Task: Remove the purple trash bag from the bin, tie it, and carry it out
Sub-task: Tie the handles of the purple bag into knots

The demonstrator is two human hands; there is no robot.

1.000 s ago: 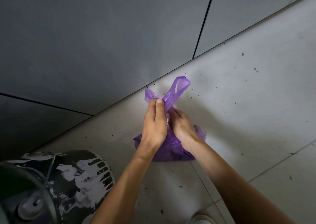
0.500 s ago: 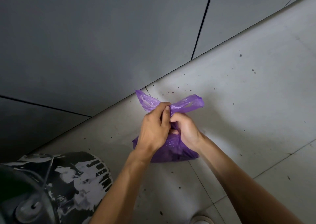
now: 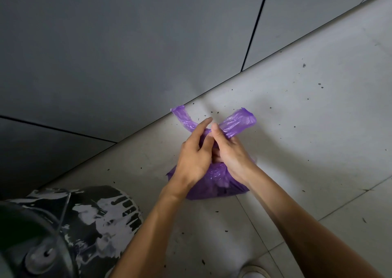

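Observation:
The purple trash bag (image 3: 214, 182) sits on the grey tiled floor beside the wall, its body small and bulging. Its two handle loops cross at the top and stick out, one up-left and one to the right. My left hand (image 3: 193, 156) pinches the crossing from the left with thumb and fingers. My right hand (image 3: 231, 150) grips the same spot from the right, with the right loop running out past its thumb. The knot area is hidden between my fingers. The bin (image 3: 63, 231), black with white paint smears and a wire handle, stands at the lower left.
A grey panelled wall (image 3: 148, 44) runs diagonally just behind the bag. The floor (image 3: 307, 118) is speckled with small dark crumbs. The tip of a white shoe (image 3: 252, 272) shows at the bottom edge.
The two loops have been pulled further apart, one left and one right. My fingers have shifted onto the crossing point. The bag body has stayed in place on the floor.

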